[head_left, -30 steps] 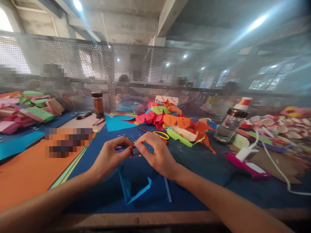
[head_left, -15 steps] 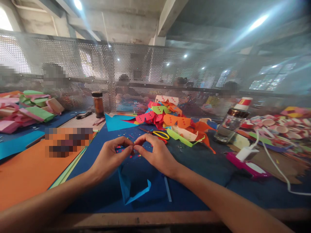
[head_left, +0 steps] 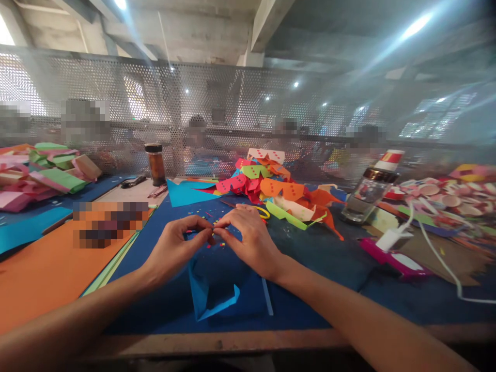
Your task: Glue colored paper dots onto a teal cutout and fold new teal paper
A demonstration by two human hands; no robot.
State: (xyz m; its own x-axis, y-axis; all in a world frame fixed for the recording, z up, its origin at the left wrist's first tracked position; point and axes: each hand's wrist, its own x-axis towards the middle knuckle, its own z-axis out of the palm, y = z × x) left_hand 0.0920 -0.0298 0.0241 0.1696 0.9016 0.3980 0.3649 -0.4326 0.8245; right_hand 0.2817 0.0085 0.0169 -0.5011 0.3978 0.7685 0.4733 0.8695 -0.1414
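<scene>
Over the blue tabletop, my left hand and my right hand meet fingertip to fingertip, each closed in a pinch. Whatever they hold between them is too small to make out. Tiny coloured paper bits lie scattered just beneath the fingers. Nearer to me rests a folded blue paper piece, its upper end partly behind my left hand. A thin pale blue strip lies below my right wrist. Scissors with yellow handles are partly covered by my right hand.
Beyond my hands is a heap of coloured paper glasses. Orange sheets are stacked at left, near a dark-lidded jar. On the right stand a glass bottle and a magenta power strip with a white cable.
My hands stay fingertip to fingertip, with the right fingers tilted slightly and covering more of the scissors. The whole view has shifted a little; the paper pieces lie as before.
</scene>
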